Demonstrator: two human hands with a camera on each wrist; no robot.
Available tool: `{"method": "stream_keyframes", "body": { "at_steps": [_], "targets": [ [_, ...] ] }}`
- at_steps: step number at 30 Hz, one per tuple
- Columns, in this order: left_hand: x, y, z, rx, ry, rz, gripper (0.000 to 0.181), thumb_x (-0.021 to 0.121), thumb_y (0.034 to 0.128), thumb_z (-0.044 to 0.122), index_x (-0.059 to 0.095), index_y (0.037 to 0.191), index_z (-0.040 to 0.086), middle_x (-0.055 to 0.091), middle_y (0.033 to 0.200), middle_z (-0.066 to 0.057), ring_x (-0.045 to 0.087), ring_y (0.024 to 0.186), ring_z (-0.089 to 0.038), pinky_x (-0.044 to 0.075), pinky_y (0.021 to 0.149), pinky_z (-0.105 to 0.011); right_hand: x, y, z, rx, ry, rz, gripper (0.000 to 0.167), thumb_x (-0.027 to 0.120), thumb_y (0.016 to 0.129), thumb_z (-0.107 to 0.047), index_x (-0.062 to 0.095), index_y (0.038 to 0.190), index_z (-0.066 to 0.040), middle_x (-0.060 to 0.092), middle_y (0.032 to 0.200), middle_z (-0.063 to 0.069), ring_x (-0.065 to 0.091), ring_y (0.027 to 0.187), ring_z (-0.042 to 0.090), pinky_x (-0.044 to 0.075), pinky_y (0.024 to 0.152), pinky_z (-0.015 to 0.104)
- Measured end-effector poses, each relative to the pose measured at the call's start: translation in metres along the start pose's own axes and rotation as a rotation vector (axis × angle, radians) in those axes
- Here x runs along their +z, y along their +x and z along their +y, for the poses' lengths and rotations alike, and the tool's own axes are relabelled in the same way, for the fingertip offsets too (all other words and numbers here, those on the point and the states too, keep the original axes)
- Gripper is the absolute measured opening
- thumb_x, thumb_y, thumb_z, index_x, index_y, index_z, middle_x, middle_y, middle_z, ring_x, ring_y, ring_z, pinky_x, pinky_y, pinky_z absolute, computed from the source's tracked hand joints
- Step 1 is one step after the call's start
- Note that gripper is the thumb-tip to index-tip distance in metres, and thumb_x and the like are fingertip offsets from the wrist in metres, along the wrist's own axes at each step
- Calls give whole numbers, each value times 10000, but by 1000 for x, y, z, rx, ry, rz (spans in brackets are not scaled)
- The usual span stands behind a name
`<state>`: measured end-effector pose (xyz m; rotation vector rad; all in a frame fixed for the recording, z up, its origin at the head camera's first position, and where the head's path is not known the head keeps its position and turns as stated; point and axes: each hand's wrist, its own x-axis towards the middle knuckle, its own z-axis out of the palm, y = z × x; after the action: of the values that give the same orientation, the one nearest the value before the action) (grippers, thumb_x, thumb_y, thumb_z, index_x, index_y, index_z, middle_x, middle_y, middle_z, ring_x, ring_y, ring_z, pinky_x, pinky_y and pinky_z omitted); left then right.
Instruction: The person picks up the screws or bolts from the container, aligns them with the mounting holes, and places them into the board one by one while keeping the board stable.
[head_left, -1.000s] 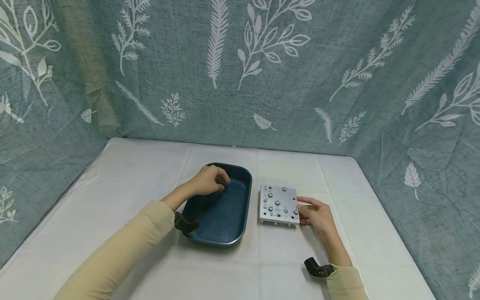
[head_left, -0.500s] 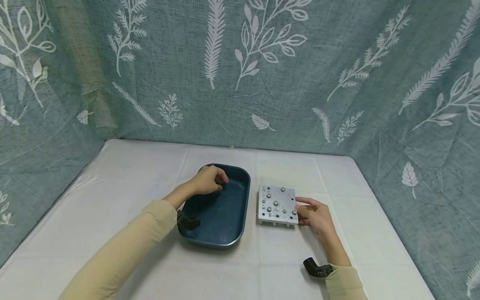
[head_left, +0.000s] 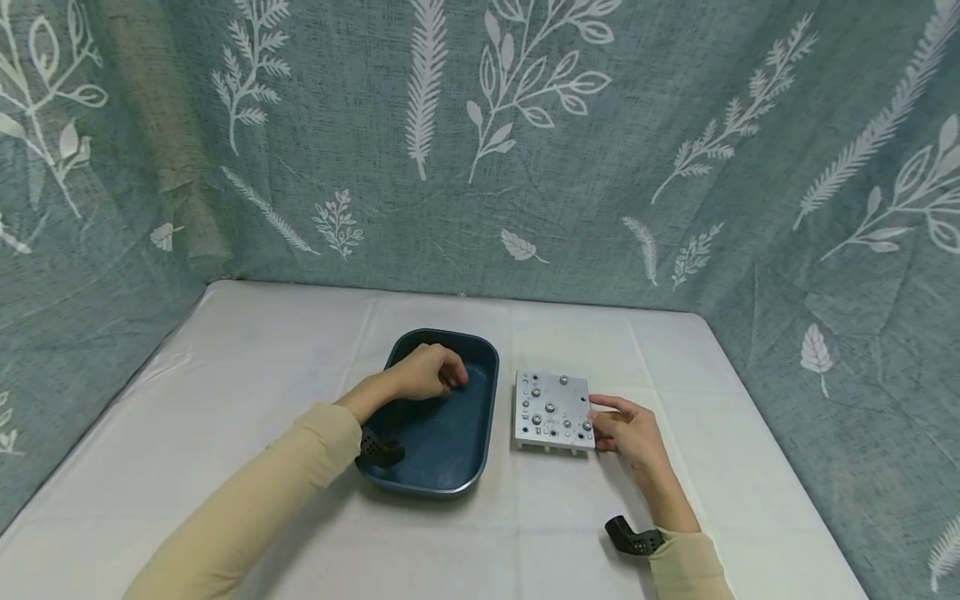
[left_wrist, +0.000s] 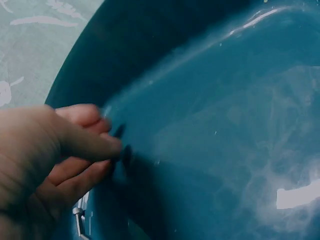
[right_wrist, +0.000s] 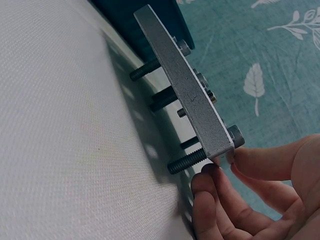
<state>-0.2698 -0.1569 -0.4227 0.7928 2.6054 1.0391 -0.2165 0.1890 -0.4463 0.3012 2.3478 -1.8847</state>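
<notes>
The left hand (head_left: 431, 372) is over the dark blue tray (head_left: 491, 417), fingers bent downward. In the left wrist view, the thumb and fingertips of the left hand (left_wrist: 65, 155) come close together near the tray wall (left_wrist: 135, 45), and nothing can be made out between them. A small metal piece (left_wrist: 78, 215) shows below those fingers. The right hand (head_left: 633, 433) pinches the right edge of a silver metal plate (head_left: 555, 396) with bolts through it. From the right wrist view, the plate (right_wrist: 187, 95) has threaded ends pointing toward the cloth; the right hand (right_wrist: 255, 195) grips its near corner.
White cloth (head_left: 300, 333) covers the table. A grey-green curtain with white leaf patterns (head_left: 360, 125) stands behind and at both sides. The tray lies left of the plate, with a narrow strip of cloth between them.
The left hand has moved slightly toward the near right, inside the tray outline, with its fingers lower. The right hand keeps its grip on the plate's edge. The whole head view has shifted slightly.
</notes>
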Motion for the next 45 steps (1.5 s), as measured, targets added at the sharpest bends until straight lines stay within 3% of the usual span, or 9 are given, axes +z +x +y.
{"method": "stream_keyframes", "body": {
  "at_steps": [3, 10, 18, 33, 45],
  "targets": [
    [3, 1, 1, 51, -39, -63, 259, 723, 780, -153, 715, 955, 38, 695, 928, -23, 667, 865, -144, 546, 761, -275, 0, -1, -1, -3, -2, -2, 332, 679, 902, -13, 644, 1230, 34, 705, 902, 118, 659, 697, 191, 542, 566, 278],
    [9, 2, 4, 85, -26, -43, 266, 716, 756, -170, 712, 907, 49, 680, 916, -17, 667, 862, -150, 545, 740, -258, 0, -2, -3, -10, -9, -5, 332, 674, 912, -19, 645, 1239, 26, 701, 911, 129, 663, 711, 195, 543, 568, 285],
    [14, 6, 5, 131, -57, -140, 186, 765, 800, -83, 726, 923, 50, 703, 892, 3, 673, 844, -111, 543, 747, -237, 1, -1, -1, -6, -5, -7, 334, 683, 904, -19, 648, 1234, 24, 699, 908, 132, 665, 707, 201, 546, 568, 290],
    [18, 10, 12, 145, 53, -199, 147, 795, 802, -19, 708, 820, 98, 666, 789, 66, 612, 724, -43, 518, 671, -220, 1, -2, 0, -11, 2, -11, 337, 678, 905, -15, 643, 1238, 29, 700, 903, 130, 663, 698, 198, 546, 562, 286],
    [16, 5, 13, 127, 0, -197, 134, 763, 834, -25, 697, 884, 80, 673, 854, 33, 632, 788, -56, 526, 729, -231, 1, -4, 0, -14, -20, -6, 334, 675, 909, -22, 644, 1238, 20, 701, 915, 132, 666, 705, 200, 546, 569, 285]
  ]
}}
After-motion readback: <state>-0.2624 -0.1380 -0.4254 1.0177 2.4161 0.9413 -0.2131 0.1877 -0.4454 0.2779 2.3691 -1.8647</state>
